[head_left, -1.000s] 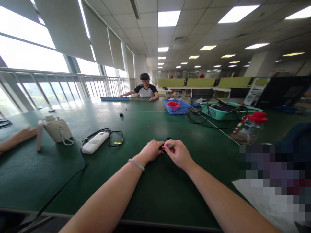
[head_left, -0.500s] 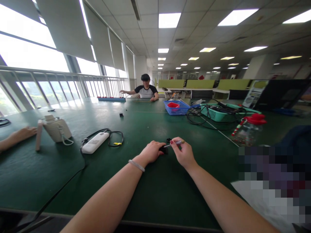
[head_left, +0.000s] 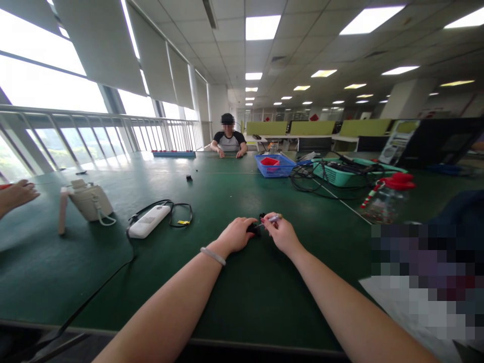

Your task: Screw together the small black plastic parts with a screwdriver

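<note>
My left hand (head_left: 237,235) is closed on a small black part (head_left: 253,229), holding it against the green tabletop (head_left: 242,292). Pinched in my right hand (head_left: 283,235) is a slim screwdriver (head_left: 277,218), its thin shaft slanting left and its tip at the black part. My fingers partly hide both the part and the tip, so I cannot tell exactly where they touch. Just beyond my fingertips lies another small black piece (head_left: 261,216), partly covered.
On the left are a white power bank (head_left: 149,222) with a black cable, a beige bag (head_left: 91,201) and a co-worker's hand (head_left: 18,195). Ahead sit a blue basket (head_left: 275,169), a green basket (head_left: 335,175) and a red-lidded bottle (head_left: 387,201). Another person (head_left: 228,138) sits opposite.
My right hand and the screwdriver have shifted slightly left, closer to the black part. The co-worker's hand at left has drawn back from the bag. The person opposite has brought an arm in.
</note>
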Tool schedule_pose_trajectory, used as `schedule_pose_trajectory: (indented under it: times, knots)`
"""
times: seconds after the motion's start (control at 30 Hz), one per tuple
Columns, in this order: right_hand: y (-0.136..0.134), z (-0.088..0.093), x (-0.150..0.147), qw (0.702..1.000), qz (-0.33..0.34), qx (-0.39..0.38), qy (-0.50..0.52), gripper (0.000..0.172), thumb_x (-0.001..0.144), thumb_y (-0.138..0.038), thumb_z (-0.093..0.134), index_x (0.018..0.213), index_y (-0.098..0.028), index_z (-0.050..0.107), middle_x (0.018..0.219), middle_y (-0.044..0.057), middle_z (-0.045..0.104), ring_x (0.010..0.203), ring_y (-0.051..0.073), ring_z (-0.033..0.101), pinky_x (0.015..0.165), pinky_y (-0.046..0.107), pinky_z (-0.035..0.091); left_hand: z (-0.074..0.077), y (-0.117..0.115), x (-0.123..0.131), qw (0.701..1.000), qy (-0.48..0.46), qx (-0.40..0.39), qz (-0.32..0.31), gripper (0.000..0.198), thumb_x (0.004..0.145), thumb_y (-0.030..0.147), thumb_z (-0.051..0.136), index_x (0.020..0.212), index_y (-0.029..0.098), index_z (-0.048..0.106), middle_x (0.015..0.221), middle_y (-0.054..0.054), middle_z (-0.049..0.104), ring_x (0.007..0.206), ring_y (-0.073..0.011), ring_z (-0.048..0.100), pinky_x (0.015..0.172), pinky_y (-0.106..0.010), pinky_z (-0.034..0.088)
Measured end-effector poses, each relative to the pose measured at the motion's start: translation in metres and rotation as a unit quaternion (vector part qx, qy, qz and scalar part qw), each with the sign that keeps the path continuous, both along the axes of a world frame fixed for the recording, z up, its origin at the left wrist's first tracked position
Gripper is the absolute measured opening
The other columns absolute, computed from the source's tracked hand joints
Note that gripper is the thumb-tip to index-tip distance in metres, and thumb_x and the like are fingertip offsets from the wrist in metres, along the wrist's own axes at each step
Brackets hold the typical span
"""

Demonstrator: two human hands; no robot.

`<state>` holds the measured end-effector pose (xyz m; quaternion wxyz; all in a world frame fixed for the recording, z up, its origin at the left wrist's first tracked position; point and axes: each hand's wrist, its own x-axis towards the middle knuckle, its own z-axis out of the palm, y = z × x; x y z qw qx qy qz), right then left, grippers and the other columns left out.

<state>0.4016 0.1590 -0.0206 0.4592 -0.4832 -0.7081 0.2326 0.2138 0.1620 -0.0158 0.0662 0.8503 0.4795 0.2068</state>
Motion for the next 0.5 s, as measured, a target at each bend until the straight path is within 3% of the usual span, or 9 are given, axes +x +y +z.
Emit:
schedule_pose_trajectory:
  times: [0.13,0.23,0.33,0.4,0.5]
  knots:
    - [0.001,-0.001,0.001,1.0,0.012,-0.005,0.016,0.034,0.086,-0.055,0.054,0.082,-0.022,0.06,0.062,-0.002,0.058,0.053,0.014,0.052,0.054,0.026,0.041,0.003,-0.002,0.0,0.999,-0.024,0.028,-0.005,0.043,0.089,0.023,0.056,0.132,0.023,0.054,0.12,-0.008,0.065,0.114,-0.0243,0.056,0.104,-0.037,0.043]
    - [0.0,0.002,0.003,0.995,0.021,0.019,0.097,0.036,0.085,-0.056,0.056,0.083,-0.021,0.06,0.066,-0.001,0.059,0.054,0.013,0.053,0.054,0.026,0.043,0.006,-0.003,0.0,0.998,-0.023,0.05,0.014,0.042,0.091,0.019,0.049,0.132,0.025,0.054,0.122,-0.007,0.063,0.115,-0.0236,0.053,0.105,-0.037,0.041]
    - [0.001,0.006,0.009,0.981,-0.032,0.061,0.183,0.035,0.085,-0.056,0.056,0.089,-0.021,0.06,0.071,0.0,0.061,0.056,0.013,0.055,0.056,0.027,0.046,0.007,-0.003,-0.004,0.995,-0.005,0.057,0.079,0.046,0.092,0.018,0.042,0.134,0.03,0.053,0.123,-0.008,0.061,0.113,-0.0259,0.052,0.102,-0.041,0.042]
    - [0.005,0.007,0.016,0.98,-0.088,0.064,0.169,0.034,0.083,-0.054,0.058,0.091,-0.021,0.062,0.076,0.002,0.064,0.058,0.014,0.058,0.059,0.028,0.048,0.006,-0.004,-0.007,0.991,0.016,0.039,0.129,0.051,0.09,0.018,0.042,0.138,0.035,0.049,0.121,-0.01,0.06,0.112,-0.0294,0.052,0.098,-0.046,0.043]
    - [0.012,0.002,0.025,0.984,-0.115,0.017,0.133,0.031,0.083,-0.049,0.059,0.095,-0.021,0.065,0.082,0.004,0.068,0.065,0.017,0.064,0.063,0.03,0.05,0.004,-0.005,-0.014,0.984,0.055,-0.013,0.169,0.053,0.088,0.022,0.043,0.139,0.038,0.049,0.12,-0.012,0.06,0.112,-0.0343,0.052,0.094,-0.051,0.043]
